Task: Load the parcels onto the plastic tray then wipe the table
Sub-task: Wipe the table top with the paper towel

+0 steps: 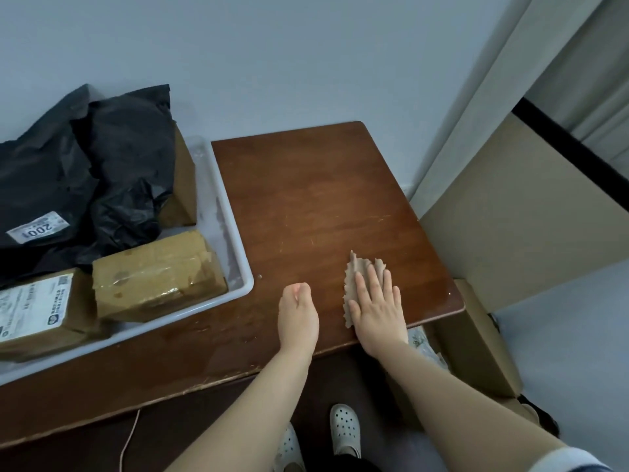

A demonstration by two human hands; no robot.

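Hands: our left hand hangs at the near edge of the table, fingers curled under and holding nothing. Our right hand, at its 3 o'clock and apart from it, lies flat with fingers straight, pressing on the cloth.
Count: we make out one cloth, one tray, five parcels and two white clogs.
Parcels: all sit in the tray. One black bag carries a white label, and a second black bag leans at its 3 o'clock. One brown box stands behind that bag. A taped brown box lies at the tray's near right corner, with a labelled one at its 9 o'clock.
Cloth: tan and thin with zigzag edges, it lies flat on the table and shows past our right fingertips toward 12 o'clock and beside the thumb.
Tray: white plastic and shallow, it sits on the table at 9 o'clock from our hands.
Table: dark red-brown wood with a rounded far corner and faint scratches.
Room: a pale blue-grey wall rises at 12 o'clock. A beige panel stands at 3 o'clock, with a cardboard box on the floor below it. A thin cord hangs at 7 o'clock.
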